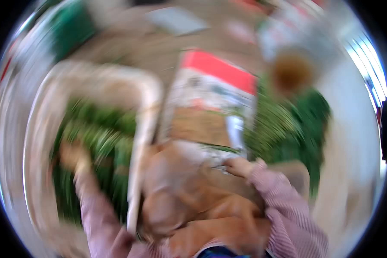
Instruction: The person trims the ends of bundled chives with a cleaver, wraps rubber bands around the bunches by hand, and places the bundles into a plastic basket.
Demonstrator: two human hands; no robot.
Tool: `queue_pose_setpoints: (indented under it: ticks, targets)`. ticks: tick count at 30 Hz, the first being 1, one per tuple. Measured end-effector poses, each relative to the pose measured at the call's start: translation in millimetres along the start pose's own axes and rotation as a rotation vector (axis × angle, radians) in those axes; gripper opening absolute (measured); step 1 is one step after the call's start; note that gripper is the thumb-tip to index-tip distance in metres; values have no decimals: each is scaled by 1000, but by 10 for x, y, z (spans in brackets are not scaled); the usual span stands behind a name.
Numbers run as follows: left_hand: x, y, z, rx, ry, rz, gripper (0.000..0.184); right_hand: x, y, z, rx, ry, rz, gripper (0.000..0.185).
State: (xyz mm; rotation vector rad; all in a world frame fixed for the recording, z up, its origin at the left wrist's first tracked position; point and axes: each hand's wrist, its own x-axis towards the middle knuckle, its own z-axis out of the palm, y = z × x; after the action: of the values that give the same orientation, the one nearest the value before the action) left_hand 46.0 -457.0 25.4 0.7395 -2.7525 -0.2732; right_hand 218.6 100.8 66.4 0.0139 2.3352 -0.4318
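My left hand (pixel 75 157) reaches into a pale plastic tub (pixel 148 92) on my left. It rests on bunches of long green stalks (pixel 105 142), and its fingers are smeared by motion. Near my lap, my right hand (pixel 238 166) has its fingers curled in at the near end of a printed carton or board (pixel 217 92) with a red band. Whatever those fingers hold, if anything, I cannot make out. A few thin green strands (pixel 221 148) lie just ahead of that hand.
On the right lies a heap of green stalks (pixel 273 129), with darker green bunches (pixel 311 116) beside it. An orange-brown cloth (pixel 176 189) covers my lap. A pale flat sheet (pixel 176 20) lies on the floor ahead, and a green object (pixel 71 30) stands at the upper left.
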Motion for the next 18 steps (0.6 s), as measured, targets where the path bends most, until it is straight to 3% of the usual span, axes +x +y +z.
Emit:
queue_pose_setpoints:
  ticks: [2,3,4,6,7,8,9,10,13,16,18]
  targets:
    - [163,-226,275,-12,133,56,56,-263,-143,-213,113,58,7,33]
    - [236,-337,425,79,485,219,57,-394,-174,-351,246,67,15,34]
    - [283,-373,495,181,397,113,53,-559,-170,-528,367,63,-6,35]
    - [720,-837,1017,-118,204,222,68,-980,57,-770,402,205,-42,34]
    - [234,-190,257,248,164,84,64,-1193,192,-890,396,309,-82,34]
    - [506,-537,499,68,260,237,57,-1387,370,-1005,412,359,-27,34]
    - [794,-737,463,60,-111,41,51,-1584,648,-1087,429,404,26,35]
    - [843,-686,210,128,-101,-4,51,-1692,1050,-1056,415,457,104,35]
    - [429,253,-669,116,171,173,51,-2109,1781,-1222,540,499,471,31]
    - [70,1324,-1184,-120,212,549,51,-2215,3122,-800,528,904,766,26]
    - [-292,2091,-1438,-288,89,805,51,-2469,3989,-578,630,1246,981,26]
